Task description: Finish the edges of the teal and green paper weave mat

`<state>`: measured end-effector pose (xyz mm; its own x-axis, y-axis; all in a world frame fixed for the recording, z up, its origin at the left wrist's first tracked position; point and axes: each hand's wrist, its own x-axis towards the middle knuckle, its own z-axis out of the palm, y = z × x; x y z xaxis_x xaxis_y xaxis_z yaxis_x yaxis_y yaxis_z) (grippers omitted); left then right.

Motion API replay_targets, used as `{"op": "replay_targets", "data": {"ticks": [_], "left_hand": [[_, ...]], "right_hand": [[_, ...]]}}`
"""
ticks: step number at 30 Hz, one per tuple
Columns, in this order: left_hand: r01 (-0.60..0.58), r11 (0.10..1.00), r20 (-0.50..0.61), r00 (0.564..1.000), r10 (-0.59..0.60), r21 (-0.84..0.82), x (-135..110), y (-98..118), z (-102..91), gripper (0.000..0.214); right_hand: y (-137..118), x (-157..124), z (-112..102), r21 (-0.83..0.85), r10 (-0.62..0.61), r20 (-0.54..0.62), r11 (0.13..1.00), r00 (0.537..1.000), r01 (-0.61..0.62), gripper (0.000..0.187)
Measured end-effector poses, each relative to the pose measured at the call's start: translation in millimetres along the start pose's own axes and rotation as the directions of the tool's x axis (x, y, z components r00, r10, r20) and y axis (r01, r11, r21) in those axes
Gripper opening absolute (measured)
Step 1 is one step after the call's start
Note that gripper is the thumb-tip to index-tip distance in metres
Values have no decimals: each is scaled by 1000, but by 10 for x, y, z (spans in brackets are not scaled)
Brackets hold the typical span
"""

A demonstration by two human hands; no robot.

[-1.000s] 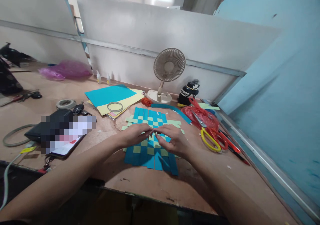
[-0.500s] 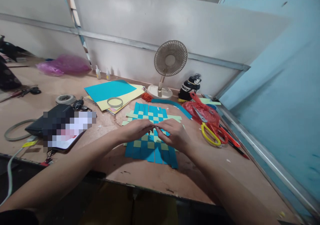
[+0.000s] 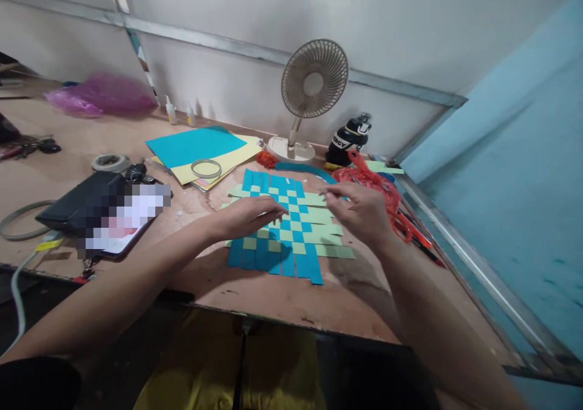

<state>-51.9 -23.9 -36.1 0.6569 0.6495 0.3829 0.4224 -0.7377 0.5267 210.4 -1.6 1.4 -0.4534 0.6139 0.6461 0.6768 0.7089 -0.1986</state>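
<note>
A woven paper mat point(image 3: 282, 264) of blue and pale green strips lies flat on the table, with green strip ends point(image 3: 321, 215) sticking out at its right side. My left hand point(image 3: 255, 212) hovers over the middle of the mat, open, fingers stretched and slightly bent down, and holds nothing I can see. Off the mat's right side, my right hand point(image 3: 359, 209) is raised above the strip ends. Its index finger and thumb point left with a small gap between them, and no object shows there. Part of the weave is hidden under my left hand.
Blue and yellow sheets point(image 3: 195, 146) with a ring point(image 3: 206, 168) on top lie behind left. A fan point(image 3: 314, 85), a black bottle point(image 3: 348, 143) and a red plastic bag point(image 3: 359, 176) stand or lie at the back. A black case point(image 3: 82, 200) and phone point(image 3: 127, 222) are at left.
My hands were together at the fingertips over the mat. The right hand has moved away to the right, exposing the green strip ends and covering the yellow scissors handle. The view has tilted down.
</note>
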Motion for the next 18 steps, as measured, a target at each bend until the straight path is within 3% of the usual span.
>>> {"op": "replay_targets", "data": {"ticks": [3, 6, 8, 10, 12, 14, 16, 18], "left_hand": [[-13, 1000, -22, 1000, 13, 11, -6, -17, -10, 27], [-55, 998, -29, 998, 56, 31, -13, -4, -44, 31], [-62, 997, -38, 997, 64, 45, -18, 12, -77, 33], [-50, 997, -54, 997, 53, 55, -23, 16, -107, 34], [-19, 997, -66, 998, 24, 69, -22, 2, -129, 36], [28, 996, -52, 998, -23, 86, -11, -21, -148, 39], [71, 992, -15, 997, -70, 105, 6, -34, -176, 47], [110, 985, 41, 992, -116, 131, 16, -18, -222, 56]], "right_hand": [[259, -237, -337, -116, 45, 65, 993, 997, -37, 20], [526, -655, -607, -254, 118, 167, 965, 979, -73, 28], [651, -922, -711, -413, 207, 216, 905, 954, -103, 36], [682, -1083, -738, -554, 195, 206, 831, 959, -50, 38], [582, -1099, -684, -567, 94, 223, 822, 970, 51, 27], [350, -984, -559, -475, -12, 271, 868, 962, 145, 24], [33, -795, -382, -269, -144, 327, 933, 934, 238, 24], [-294, -599, -185, -43, -285, 371, 945, 884, 323, 26]]}}
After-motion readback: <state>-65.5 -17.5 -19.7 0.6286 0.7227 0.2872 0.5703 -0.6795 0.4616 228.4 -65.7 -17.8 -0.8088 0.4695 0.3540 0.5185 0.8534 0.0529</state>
